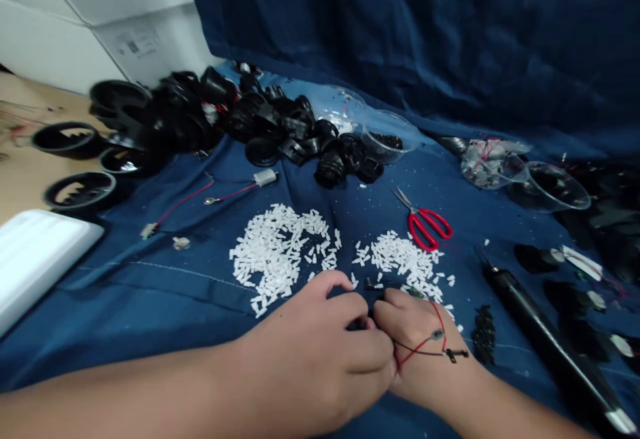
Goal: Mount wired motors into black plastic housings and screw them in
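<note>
Both my hands meet low in the middle of the blue cloth (150,292). My left hand (320,352) is curled, its fingers pinching a small dark part that I cannot make out. My right hand (420,346) is also closed against it, with thin red and black wires (425,346) draped over its back, ending in small metal terminals. Just beyond the fingers lie two piles of small white plastic pieces, the left pile (280,252) larger than the right pile (405,262).
Red-handled scissors (425,222) lie behind the right pile. A black pen-like tool (545,342) lies at the right. A heap of black round plastic parts (225,126) fills the back left. Clear cups (390,136) and a small motor with wires (263,178) sit behind. A white tray (35,252) is at left.
</note>
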Motion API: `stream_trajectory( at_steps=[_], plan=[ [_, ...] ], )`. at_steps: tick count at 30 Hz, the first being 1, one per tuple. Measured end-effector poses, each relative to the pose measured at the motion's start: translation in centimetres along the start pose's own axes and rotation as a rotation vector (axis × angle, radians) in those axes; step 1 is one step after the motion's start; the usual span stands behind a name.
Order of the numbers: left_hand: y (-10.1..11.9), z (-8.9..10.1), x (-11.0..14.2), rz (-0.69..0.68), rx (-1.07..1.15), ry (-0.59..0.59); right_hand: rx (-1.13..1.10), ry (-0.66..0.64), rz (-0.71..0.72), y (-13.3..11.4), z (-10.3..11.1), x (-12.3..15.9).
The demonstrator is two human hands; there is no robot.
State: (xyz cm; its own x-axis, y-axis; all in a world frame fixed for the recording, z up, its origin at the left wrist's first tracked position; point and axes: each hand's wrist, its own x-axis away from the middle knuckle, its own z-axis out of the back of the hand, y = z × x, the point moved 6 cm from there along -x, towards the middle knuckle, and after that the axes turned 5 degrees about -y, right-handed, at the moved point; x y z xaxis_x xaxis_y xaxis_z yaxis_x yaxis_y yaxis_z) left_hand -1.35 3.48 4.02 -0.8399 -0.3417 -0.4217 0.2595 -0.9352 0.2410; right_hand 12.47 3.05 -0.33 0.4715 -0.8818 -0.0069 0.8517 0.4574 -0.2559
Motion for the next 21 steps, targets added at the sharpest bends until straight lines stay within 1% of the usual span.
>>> stream_trajectory(
  at_steps=[3,5,9,11,13,14,18,19,21],
  plan=[
    [0.5,0.2,0.0,-0.101,-0.022,0.038,-0.065,-0.023,-0.018,0.4,-0.6,0.3],
    [0.8,0.2,0.1,-0.135,-0.045,0.042,-0.127,-0.025,-0.023,0.4,-0.6,0.5],
    [1.2,0.2,0.3,-0.185,-0.13,0.045,-0.315,0.019,-0.05,0.4,0.3,0.9],
    [0.6,0.7,0.2,-0.177,-0.152,0.038,-0.463,0.004,-0.074,0.5,0.7,1.1],
    [-1.3,1.9,-0.4,-0.094,-0.162,0.021,-0.612,0.002,-0.106,0.7,1.0,1.1],
    [-2.8,2.6,-0.8,-0.021,-0.172,0.015,-0.678,0.019,-0.124,1.0,1.1,1.1],
    [-10.7,5.8,-2.9,0.346,-0.294,0.057,-0.871,0.111,-0.187,2.2,1.1,1.0],
    [-12.5,6.2,-3.3,0.43,-0.326,0.051,-0.89,0.128,-0.193,2.5,0.9,1.0],
    [-15.2,6.0,-3.8,0.553,-0.366,-0.018,-0.917,0.161,-0.198,3.2,0.4,1.3]
  ],
)
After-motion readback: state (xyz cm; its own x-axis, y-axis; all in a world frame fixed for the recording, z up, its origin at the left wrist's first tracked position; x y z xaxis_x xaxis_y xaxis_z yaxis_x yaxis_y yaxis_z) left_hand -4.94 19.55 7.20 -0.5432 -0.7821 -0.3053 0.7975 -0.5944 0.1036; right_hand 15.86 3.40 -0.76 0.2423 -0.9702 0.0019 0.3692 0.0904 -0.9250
